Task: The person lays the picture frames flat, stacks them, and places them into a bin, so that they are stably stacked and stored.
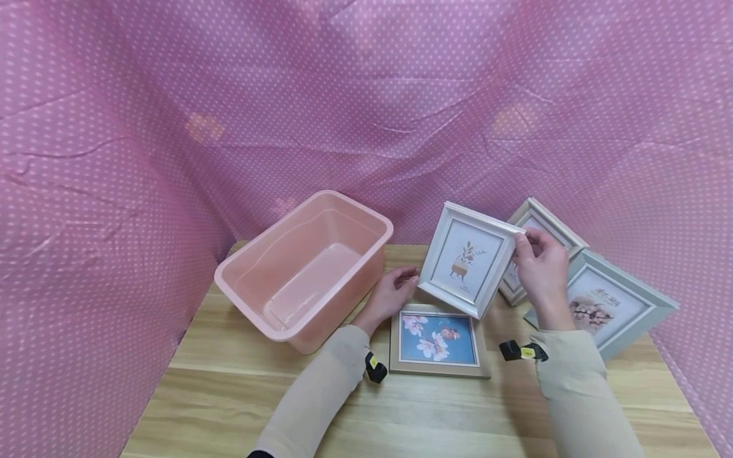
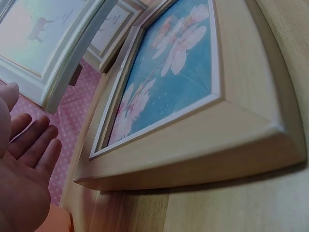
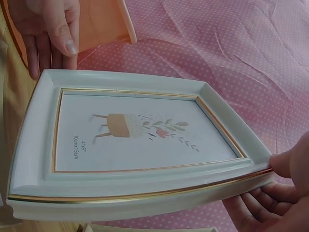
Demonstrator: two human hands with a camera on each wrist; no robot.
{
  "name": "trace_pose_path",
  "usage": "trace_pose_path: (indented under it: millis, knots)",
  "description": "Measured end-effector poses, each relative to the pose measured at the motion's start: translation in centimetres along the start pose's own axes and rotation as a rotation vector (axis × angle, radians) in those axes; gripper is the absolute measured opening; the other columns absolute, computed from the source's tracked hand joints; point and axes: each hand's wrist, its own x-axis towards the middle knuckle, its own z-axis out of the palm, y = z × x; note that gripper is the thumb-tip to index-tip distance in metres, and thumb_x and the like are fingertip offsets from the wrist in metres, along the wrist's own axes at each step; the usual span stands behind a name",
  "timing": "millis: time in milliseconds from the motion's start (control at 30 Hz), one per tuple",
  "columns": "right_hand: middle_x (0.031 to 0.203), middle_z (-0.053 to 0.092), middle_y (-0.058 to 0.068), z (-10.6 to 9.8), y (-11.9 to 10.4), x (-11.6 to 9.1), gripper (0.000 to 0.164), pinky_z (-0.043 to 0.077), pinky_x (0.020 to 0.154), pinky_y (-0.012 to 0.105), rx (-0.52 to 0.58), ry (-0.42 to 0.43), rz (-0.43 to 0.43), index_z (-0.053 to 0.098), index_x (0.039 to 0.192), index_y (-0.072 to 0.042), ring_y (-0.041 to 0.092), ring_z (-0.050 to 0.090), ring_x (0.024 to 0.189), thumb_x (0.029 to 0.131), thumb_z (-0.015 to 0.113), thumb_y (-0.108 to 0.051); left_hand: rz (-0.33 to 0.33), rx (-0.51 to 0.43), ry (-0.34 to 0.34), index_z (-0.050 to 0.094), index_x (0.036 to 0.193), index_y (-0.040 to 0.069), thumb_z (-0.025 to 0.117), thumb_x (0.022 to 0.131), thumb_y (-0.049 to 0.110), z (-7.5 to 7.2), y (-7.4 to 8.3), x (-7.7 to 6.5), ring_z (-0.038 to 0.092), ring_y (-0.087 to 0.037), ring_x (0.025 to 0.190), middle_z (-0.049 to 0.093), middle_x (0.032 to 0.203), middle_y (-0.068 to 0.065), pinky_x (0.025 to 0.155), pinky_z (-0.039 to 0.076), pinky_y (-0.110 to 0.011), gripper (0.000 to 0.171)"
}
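My right hand [image 1: 544, 273] pinches a white picture frame [image 1: 466, 257] by its upper right corner, thumb in front and fingers behind. The frame is tilted up off the table and shows a potted-plant print. By its lower left corner is my left hand [image 1: 391, 292], fingers loosely extended; in the left wrist view those fingers [image 2: 36, 145] look slightly apart from it. Below both hands a light wood picture frame [image 1: 441, 371] with pink blossoms on blue lies face up. The right wrist view shows the white frame's gold inner trim [image 3: 145, 169] up close.
A pink plastic bin [image 1: 303, 273] stands at the left of the wooden table [image 1: 229, 394]. On the right are a cream picture frame [image 1: 552, 219], partly hidden, and a grey-green picture frame [image 1: 635, 318], tilted. Pink dotted cloth [image 1: 366, 114] hangs around the table.
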Motion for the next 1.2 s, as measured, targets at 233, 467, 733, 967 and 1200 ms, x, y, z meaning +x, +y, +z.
trace_pose_path:
  millis: [233, 467, 733, 967, 1200]
  knots:
    - [0.138, 0.067, 0.026, -0.2, 0.0, -0.2, 0.044, 0.059, 0.080, 0.006, -0.003, 0.001, -0.025, 0.060, 0.147, 0.004, -0.010, 0.061, 0.088, 0.113, 0.054, -0.023, 0.035, -0.007, -0.022, 0.059, 0.151, 0.001, 0.063, 0.110, 0.025, -0.1, -0.3, -0.1, 0.064, -0.036, 0.138, 0.067, 0.148, -0.019, 0.120, 0.053, -0.045, 0.047]
    - [0.138, 0.069, 0.030, -0.4, -0.3, -0.5, 0.044, 0.059, 0.081, 0.007, -0.015, 0.002, -0.046, 0.060, 0.148, 0.003, -0.013, 0.061, 0.084, 0.113, 0.054, -0.023, 0.064, -0.016, -0.056, 0.057, 0.152, 0.000, 0.063, 0.110, 0.024, -0.3, -0.3, -0.4, 0.062, -0.037, 0.140, 0.064, 0.150, -0.021, 0.123, 0.051, -0.045, 0.049]
    - [0.138, 0.069, 0.029, -0.7, -0.6, -1.0, 0.044, 0.056, 0.083, 0.004, -0.022, -0.026, -0.058, 0.060, 0.148, 0.002, -0.013, 0.062, 0.087, 0.113, 0.055, -0.024, 0.099, -0.051, -0.118, 0.052, 0.156, 0.002, 0.064, 0.109, 0.022, -0.8, -0.8, -0.6, 0.058, -0.038, 0.145, 0.059, 0.156, -0.021, 0.126, 0.047, -0.047, 0.052]
    - [0.139, 0.067, 0.033, -0.9, -0.8, -1.2, 0.043, 0.057, 0.085, 0.005, 0.027, -0.037, -0.065, 0.062, 0.147, 0.003, -0.013, 0.066, 0.087, 0.112, 0.057, -0.022, 0.119, -0.080, -0.221, 0.039, 0.166, 0.008, 0.059, 0.111, 0.025, -1.4, -1.2, -0.8, 0.045, -0.036, 0.156, 0.042, 0.172, -0.015, 0.132, 0.037, -0.050, 0.061]
    - [0.096, 0.074, -0.021, -0.8, -0.8, -1.3, 0.040, 0.058, 0.083, 0.006, 0.086, -0.044, -0.066, 0.064, 0.143, 0.006, -0.010, 0.068, 0.085, 0.110, 0.061, -0.017, 0.129, -0.115, -0.292, 0.028, 0.171, 0.012, 0.053, 0.111, 0.027, -1.8, -1.2, -1.0, 0.035, -0.037, 0.163, 0.030, 0.178, -0.013, 0.136, 0.029, -0.053, 0.067]
